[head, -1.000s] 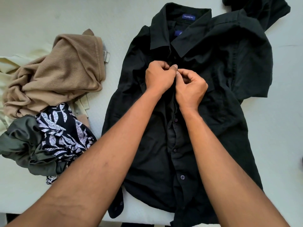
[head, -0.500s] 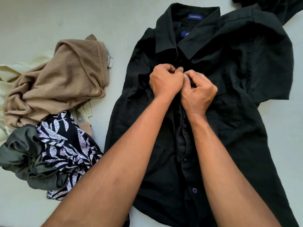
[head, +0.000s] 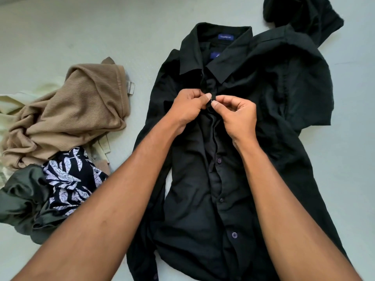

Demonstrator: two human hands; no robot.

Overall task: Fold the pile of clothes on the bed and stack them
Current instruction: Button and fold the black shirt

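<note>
forearms: both bare, enter from the bottom edge and converge on the shirt front.
black shirt [head: 192, 220]: thin matte woven cloth, lightly creased. Lies front-up on the bed [head: 60, 27], hem nearest, collar farthest. Lower edge runs out of frame.
placket [head: 215, 179]: fastened in its lower part. Small round dark-purple buttons [head: 234, 235] run in a line up the middle, and the cloth puckers between them.
pile [head: 60, 149]: left of the shirt, crumpled. Olive garment [head: 22, 199] nearest, smooth with soft folds. Leaf-print piece [head: 69, 179], pale leaves on black, lies against it. Tan ribbed knit [head: 77, 110] beyond, bunched. Pale yellow-green cloth [head: 12, 102] shows under the knit.
left hand [head: 189, 107]: fingers curled, thumb and forefinger pinch the placket edge at chest height.
right hand [head: 237, 116]: thumb and forefinger pinch the facing edge, nearly tip to tip with the left. Other fingers loosely curled.
collar [head: 190, 57]: stiff, pointed, spread open. Blue rectangular tag [head: 225, 37] inside with white lettering.
second black garment [head: 304, 17]: far right corner, rumpled, against the shirt's shoulder.
</note>
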